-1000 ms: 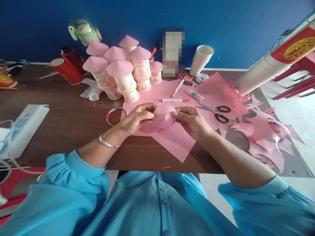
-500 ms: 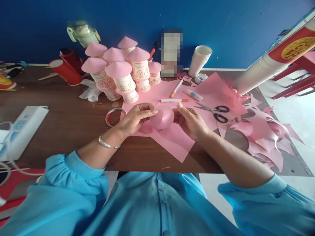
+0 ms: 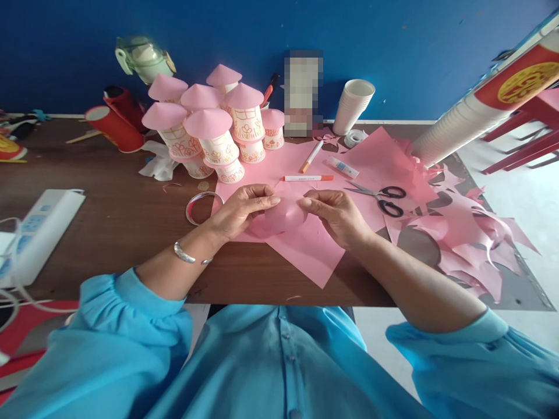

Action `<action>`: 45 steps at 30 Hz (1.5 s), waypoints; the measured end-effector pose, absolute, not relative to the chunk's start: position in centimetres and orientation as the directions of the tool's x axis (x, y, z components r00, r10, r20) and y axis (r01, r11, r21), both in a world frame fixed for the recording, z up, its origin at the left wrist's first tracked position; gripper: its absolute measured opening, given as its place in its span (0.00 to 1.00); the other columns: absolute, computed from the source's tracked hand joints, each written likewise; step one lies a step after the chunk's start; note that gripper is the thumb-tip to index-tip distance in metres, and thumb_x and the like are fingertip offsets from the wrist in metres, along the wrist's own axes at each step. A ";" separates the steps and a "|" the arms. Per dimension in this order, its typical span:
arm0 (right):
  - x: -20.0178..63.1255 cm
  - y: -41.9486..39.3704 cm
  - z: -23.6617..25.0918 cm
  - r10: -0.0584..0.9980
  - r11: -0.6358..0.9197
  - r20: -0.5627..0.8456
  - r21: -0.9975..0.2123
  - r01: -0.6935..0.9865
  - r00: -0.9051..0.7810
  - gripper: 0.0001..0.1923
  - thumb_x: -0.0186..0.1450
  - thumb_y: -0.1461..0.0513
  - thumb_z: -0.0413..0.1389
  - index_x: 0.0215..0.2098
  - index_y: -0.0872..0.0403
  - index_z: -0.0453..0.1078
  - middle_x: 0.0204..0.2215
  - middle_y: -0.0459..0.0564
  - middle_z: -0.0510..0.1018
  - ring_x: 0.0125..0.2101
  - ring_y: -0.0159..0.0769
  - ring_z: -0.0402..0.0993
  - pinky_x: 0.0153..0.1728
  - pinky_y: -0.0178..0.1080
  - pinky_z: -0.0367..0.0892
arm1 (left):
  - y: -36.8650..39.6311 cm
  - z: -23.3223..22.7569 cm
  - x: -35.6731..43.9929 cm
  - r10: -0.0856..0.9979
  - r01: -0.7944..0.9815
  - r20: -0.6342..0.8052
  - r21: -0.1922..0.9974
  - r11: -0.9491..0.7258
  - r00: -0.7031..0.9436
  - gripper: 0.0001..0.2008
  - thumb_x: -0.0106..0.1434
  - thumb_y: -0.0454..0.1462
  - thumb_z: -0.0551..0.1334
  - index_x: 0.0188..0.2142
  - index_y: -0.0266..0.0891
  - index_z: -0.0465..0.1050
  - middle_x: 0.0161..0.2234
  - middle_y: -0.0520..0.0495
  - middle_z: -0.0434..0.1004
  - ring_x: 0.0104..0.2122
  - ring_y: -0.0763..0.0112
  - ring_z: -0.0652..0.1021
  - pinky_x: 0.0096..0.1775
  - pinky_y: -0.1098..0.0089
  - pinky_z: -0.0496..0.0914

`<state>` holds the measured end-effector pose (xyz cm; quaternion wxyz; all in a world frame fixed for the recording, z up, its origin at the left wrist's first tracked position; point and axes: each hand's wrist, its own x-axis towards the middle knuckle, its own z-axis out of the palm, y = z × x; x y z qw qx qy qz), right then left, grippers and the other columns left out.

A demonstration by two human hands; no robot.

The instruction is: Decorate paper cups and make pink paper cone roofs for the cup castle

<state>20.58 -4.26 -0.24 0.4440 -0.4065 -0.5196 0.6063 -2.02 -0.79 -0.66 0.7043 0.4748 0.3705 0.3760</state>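
Between my hands is a small pink paper cone [image 3: 286, 214], its tip facing up toward me. My left hand [image 3: 247, 210] pinches its left edge between thumb and fingers. On the other side, my right hand [image 3: 336, 214] has its thumb pressed down on the cone's right edge, with the fingers curled beneath. Below the cone lies pink paper [image 3: 308, 253] on the brown table. Just beyond my hands are a red-orange marker [image 3: 308, 178] and an orange-tipped marker [image 3: 311, 156]. Black-handled scissors [image 3: 378, 195] lie open to the right of my right hand.
Paper cup towers with pink cone roofs [image 3: 208, 124] stand at the back left. A tape roll [image 3: 201, 208] lies beside my left wrist. Pink scraps [image 3: 469, 238] cover the right end. Stacked white cups [image 3: 353, 107], a glue tube [image 3: 343, 167] and a power strip [image 3: 43, 235] are around.
My right thumb has come down from a raised position onto the cone's edge, and the right hand has closed in slightly leftward. The left hand keeps its pinch.
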 end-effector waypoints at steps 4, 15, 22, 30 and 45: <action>20.7 -4.2 -0.4 0.964 0.086 0.079 -0.996 0.015 -0.253 0.27 0.68 0.41 0.61 0.26 0.53 0.72 0.26 0.44 0.71 0.31 0.33 0.67 0.39 0.39 0.66 | -0.6 -0.3 -2.1 0.893 -0.235 -0.182 0.926 0.297 0.413 0.16 0.50 0.42 0.80 0.26 0.37 0.76 0.26 0.54 0.72 0.26 0.78 0.69 0.30 0.75 0.63; 21.4 -2.4 -2.1 0.988 0.136 0.107 -0.943 0.304 -0.108 0.10 0.66 0.56 0.60 0.32 0.52 0.79 0.36 0.51 0.86 0.39 0.40 0.80 0.44 0.42 0.71 | 0.3 0.3 -4.5 0.929 -0.254 -0.222 0.919 0.301 0.297 0.14 0.49 0.39 0.80 0.29 0.35 0.80 0.29 0.51 0.79 0.30 0.75 0.76 0.35 0.74 0.72; 21.3 -2.4 -2.6 0.981 0.169 0.108 -0.885 0.433 -0.162 0.10 0.65 0.56 0.59 0.31 0.52 0.79 0.36 0.51 0.87 0.36 0.41 0.80 0.39 0.41 0.69 | -0.6 0.6 -9.3 0.917 -0.107 -0.382 0.913 0.394 0.119 0.20 0.45 0.41 0.82 0.36 0.35 0.83 0.35 0.47 0.83 0.33 0.70 0.79 0.35 0.71 0.75; 21.5 -2.4 -3.0 0.971 0.197 0.117 -0.881 0.430 -0.206 0.12 0.66 0.53 0.60 0.33 0.52 0.80 0.36 0.51 0.87 0.36 0.41 0.80 0.39 0.42 0.71 | -0.8 0.8 -13.8 0.943 0.141 -0.331 0.933 0.330 -0.018 0.22 0.45 0.45 0.81 0.32 0.33 0.80 0.27 0.47 0.78 0.24 0.74 0.74 0.24 0.73 0.68; 21.7 -2.4 -3.0 0.959 0.236 0.139 -0.874 0.425 -0.247 0.12 0.66 0.53 0.60 0.34 0.52 0.80 0.37 0.52 0.87 0.37 0.42 0.81 0.41 0.43 0.72 | -0.5 -1.0 -16.0 0.976 0.284 -0.155 0.939 0.194 -0.153 0.19 0.57 0.42 0.73 0.45 0.33 0.81 0.41 0.41 0.83 0.39 0.66 0.82 0.39 0.68 0.78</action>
